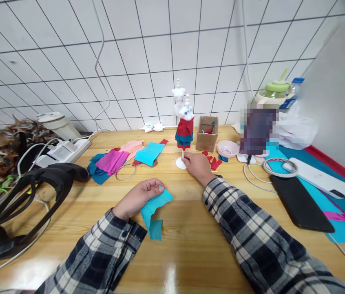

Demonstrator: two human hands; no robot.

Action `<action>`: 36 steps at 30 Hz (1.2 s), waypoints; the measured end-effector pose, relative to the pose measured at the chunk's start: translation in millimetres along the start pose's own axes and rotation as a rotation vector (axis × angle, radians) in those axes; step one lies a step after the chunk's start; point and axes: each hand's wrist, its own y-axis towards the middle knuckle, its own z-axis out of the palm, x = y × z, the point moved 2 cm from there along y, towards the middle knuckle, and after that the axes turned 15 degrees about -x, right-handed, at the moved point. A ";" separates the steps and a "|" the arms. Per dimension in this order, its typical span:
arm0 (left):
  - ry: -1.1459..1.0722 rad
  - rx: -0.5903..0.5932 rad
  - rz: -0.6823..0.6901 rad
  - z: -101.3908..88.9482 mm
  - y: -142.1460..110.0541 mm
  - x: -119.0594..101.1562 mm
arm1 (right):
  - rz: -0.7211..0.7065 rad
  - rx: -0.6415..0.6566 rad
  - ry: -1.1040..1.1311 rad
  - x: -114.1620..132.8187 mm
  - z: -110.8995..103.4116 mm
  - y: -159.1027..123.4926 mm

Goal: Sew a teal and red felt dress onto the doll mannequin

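Note:
My left hand (140,198) pinches one edge of a turquoise strip of crinkled paper or cloth (157,203) above the table's near middle; its lower end curls down. My right hand (200,166) reaches forward, its fingers closed on the short stem of a small dress form (185,130), just above a round white base (179,163). The form stands upright, with a white bodice and a skirt in red and blue tiers. Directly behind it rises another small white dress form (178,93). Red scraps (215,163) lie beside my right hand.
Left of centre lie magenta (113,160), turquoise (150,153) and peach sheets (133,146). A cardboard box (206,139) and a pink bowl (228,149) stand behind my right hand. A black phone (304,204) lies right; a black headset (50,188) and power strip (68,153) sit left.

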 end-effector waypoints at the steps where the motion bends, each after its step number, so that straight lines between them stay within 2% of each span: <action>1: 0.005 0.012 0.004 1.2 0.5 1.7 | 0.012 0.000 -0.008 -1.6 0.2 0.9; 7: 0.010 0.017 0.025 4.0 3.8 7.3 | 0.054 -0.001 -0.035 -2.7 -8.6 -1.1; 10: 0.010 0.025 0.045 3.9 5.5 8.9 | 0.134 -0.060 -0.056 -1.3 -24.2 -20.7; 12: 0.025 0.035 0.073 4.1 4.8 10.1 | 0.162 -0.144 0.035 2.3 -35.4 -42.0; 13: 0.045 0.047 0.091 4.9 3.4 10.8 | 0.107 -0.157 0.130 6.3 -39.7 -53.8; 15: 0.111 0.110 0.133 8.8 -1.7 12.2 | -0.106 -0.106 0.366 17.6 -45.2 -76.5; 18: 0.143 0.269 0.201 19.3 -11.8 11.3 | -0.405 -0.026 0.630 34.6 -50.3 -99.6; 20: 0.134 0.341 0.231 25.1 -15.6 7.3 | -0.579 0.000 0.701 43.6 -52.2 -105.0; 22: 0.187 0.346 0.230 26.8 -13.9 0.8 | -0.669 0.031 0.696 48.5 -51.8 -104.6; 25: 0.300 0.357 0.182 24.1 -4.8 -12.4 | -0.646 0.077 0.624 47.7 -46.9 -100.7; 31: 0.322 0.548 0.084 15.5 11.5 -29.6 | -0.640 0.053 0.580 34.7 -40.3 -96.2; 33: 0.380 0.506 0.131 5.8 17.2 -29.7 | -0.589 0.012 0.548 28.2 -42.1 -92.3; 36: 0.479 0.346 0.251 -14.7 25.4 -30.0 | -0.509 -0.034 0.463 19.2 -44.3 -86.8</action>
